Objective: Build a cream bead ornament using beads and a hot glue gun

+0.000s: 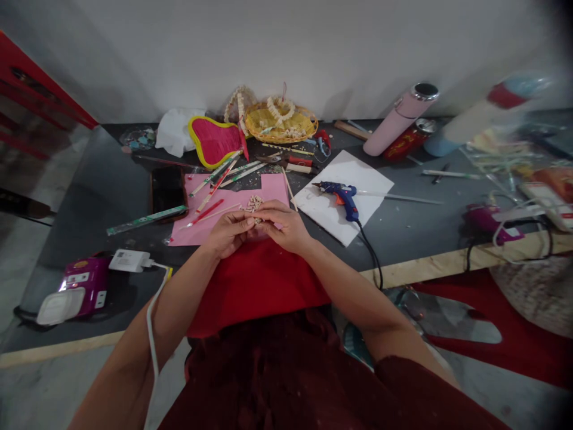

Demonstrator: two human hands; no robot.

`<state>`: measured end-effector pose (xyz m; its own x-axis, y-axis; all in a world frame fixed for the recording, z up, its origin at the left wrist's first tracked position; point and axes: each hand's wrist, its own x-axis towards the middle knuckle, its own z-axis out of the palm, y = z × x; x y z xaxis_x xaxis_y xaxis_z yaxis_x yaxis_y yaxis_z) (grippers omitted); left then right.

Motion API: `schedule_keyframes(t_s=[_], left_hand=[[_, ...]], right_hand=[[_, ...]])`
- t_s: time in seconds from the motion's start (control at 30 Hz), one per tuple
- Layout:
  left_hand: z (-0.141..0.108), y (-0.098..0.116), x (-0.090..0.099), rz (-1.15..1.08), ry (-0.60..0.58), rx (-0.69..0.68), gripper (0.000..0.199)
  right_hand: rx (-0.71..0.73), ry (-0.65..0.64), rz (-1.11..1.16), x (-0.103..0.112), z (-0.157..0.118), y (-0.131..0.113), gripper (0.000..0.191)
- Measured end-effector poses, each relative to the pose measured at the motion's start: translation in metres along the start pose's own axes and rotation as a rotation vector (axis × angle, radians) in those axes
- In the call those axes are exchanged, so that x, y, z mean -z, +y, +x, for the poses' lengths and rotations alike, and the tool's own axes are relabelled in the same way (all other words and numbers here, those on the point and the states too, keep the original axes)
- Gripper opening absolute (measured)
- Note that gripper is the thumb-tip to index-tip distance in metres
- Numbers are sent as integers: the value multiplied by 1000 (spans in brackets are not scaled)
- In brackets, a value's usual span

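Left hand [229, 233] and right hand [286, 227] meet, fingers bunched; I cannot tell whether either grips anything. Pale pieces [254, 202] lie just beyond on pink paper [274, 185], long axes pointing mixed ways.

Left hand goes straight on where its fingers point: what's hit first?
Probably the right hand, just ahead of the left hand; whether they touch is unclear here.

No text can be read: the marks on the can [405, 143], the charger [128, 260], the left purple box [95, 276] and the green wrapper [145, 221] are too small or blurred
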<state>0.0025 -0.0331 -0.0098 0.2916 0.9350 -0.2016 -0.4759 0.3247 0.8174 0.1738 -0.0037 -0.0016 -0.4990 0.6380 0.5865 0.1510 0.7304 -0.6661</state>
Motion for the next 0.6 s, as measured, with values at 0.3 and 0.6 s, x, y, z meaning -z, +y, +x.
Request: schedule_keyframes(t_s=[0.3,0.6], left_hand=[[2,-3,-9,69,116,-116,20],[1,-1,-7,101,100,-111,17]], right_hand=[[-35,-41,-153,1,-4,7,31],[19,-59,-198,-3,-3,10,31]])
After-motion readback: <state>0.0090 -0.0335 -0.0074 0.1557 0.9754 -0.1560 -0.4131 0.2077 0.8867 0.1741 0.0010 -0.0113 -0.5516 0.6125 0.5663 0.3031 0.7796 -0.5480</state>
